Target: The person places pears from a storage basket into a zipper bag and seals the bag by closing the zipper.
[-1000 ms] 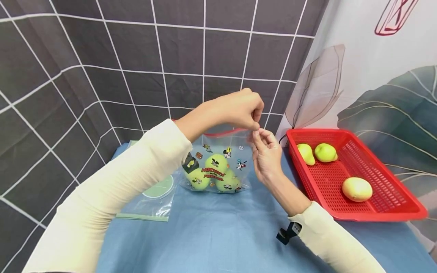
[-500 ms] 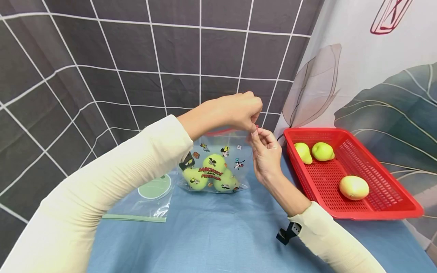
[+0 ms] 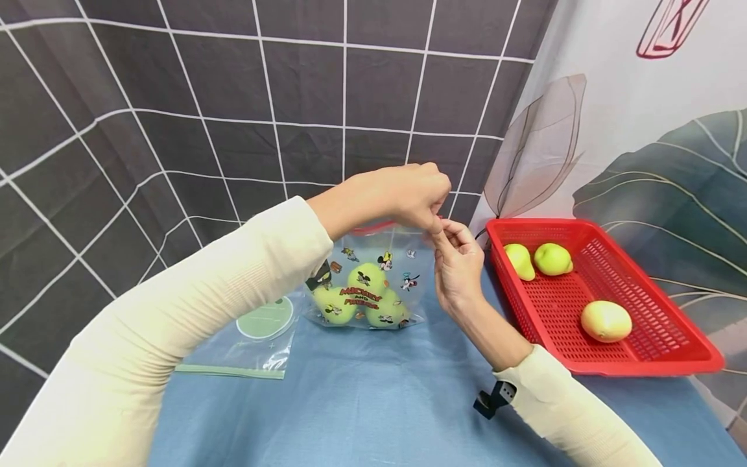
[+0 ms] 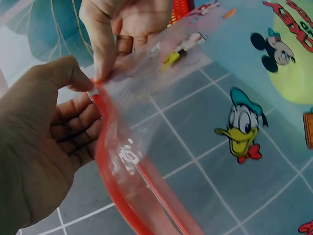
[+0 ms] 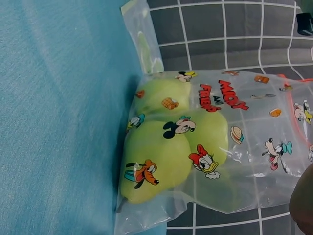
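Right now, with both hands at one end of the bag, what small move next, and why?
Probably slide the left hand, pinching, along the red strip away from the right hand, which should hold its corner. Both pinch the same end of the bag, the strip bows beyond them, and green fruits lie inside. Whether it's sealed, I can't tell.
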